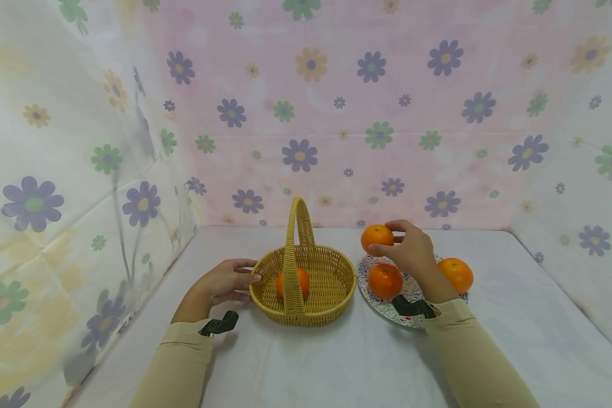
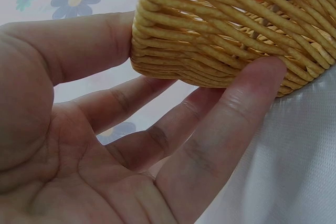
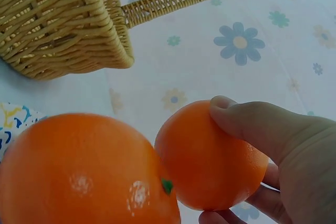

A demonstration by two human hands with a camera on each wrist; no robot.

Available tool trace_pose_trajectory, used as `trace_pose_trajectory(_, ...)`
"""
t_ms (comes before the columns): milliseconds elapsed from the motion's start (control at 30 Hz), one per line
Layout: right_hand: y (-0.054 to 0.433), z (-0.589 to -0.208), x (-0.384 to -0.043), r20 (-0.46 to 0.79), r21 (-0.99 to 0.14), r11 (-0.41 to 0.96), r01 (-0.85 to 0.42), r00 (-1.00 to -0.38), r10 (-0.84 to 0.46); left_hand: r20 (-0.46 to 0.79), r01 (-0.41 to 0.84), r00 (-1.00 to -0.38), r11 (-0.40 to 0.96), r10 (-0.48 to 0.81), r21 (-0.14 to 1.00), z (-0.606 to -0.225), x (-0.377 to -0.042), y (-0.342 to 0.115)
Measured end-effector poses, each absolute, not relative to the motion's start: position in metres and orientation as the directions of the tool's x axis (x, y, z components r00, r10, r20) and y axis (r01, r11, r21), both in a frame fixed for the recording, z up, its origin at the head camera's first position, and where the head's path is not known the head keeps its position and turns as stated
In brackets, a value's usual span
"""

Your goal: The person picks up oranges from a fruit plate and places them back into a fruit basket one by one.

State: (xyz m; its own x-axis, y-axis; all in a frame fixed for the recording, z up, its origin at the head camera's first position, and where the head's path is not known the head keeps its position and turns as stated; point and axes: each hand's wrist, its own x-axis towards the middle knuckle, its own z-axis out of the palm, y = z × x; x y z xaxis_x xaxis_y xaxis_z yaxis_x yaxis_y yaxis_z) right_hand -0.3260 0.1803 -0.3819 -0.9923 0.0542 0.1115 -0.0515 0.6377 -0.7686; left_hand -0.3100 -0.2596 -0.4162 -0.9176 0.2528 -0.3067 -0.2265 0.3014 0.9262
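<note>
My right hand point(image 1: 413, 252) pinches an orange point(image 1: 376, 240) between thumb and fingers, over the far side of a speckled plate point(image 1: 403, 314). In the right wrist view the thumb lies on top of the held orange point(image 3: 205, 156). A second orange point(image 1: 385, 281) sits on the plate close below, and a third orange point(image 1: 457, 275) is at its right. My left hand point(image 1: 224, 283) touches the left side of a woven basket point(image 1: 331, 309), its extended fingers point(image 2: 210, 145) against the outer weave. Inside the basket lies one orange point(image 1: 302, 281), partly covered by the handle.
The arched handle point(image 1: 292, 249) of the basket rises high over its middle. Basket and plate stand side by side on a white-covered table point(image 1: 306, 368). Flower-printed cloth point(image 1: 336, 113) hangs behind and along both sides.
</note>
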Motion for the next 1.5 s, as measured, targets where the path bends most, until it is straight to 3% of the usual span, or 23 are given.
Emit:
trace_pose_trajectory(833,0.155,-0.368,-0.31,0.167,-0.769,0.616,-0.171,-0.984,-0.064,-0.303,-0.224,-0.917,0.295,0.259,0.929,-0.414,-0.308,-0.257)
trace_pose_trajectory(1167,0.142,-0.373,-0.308,0.265,-0.748,0.585,-0.312,-0.95,-0.167,-0.296,-0.216,-0.917,0.291,0.268,0.932,-0.413,-0.308,-0.259)
trace_pose_trajectory(1500,0.128,-0.376,-0.301,0.261,-0.744,0.576,-0.339,-0.941,-0.217,-0.288,-0.21,-0.917,0.28,0.276,0.937,-0.414,-0.308,-0.26)
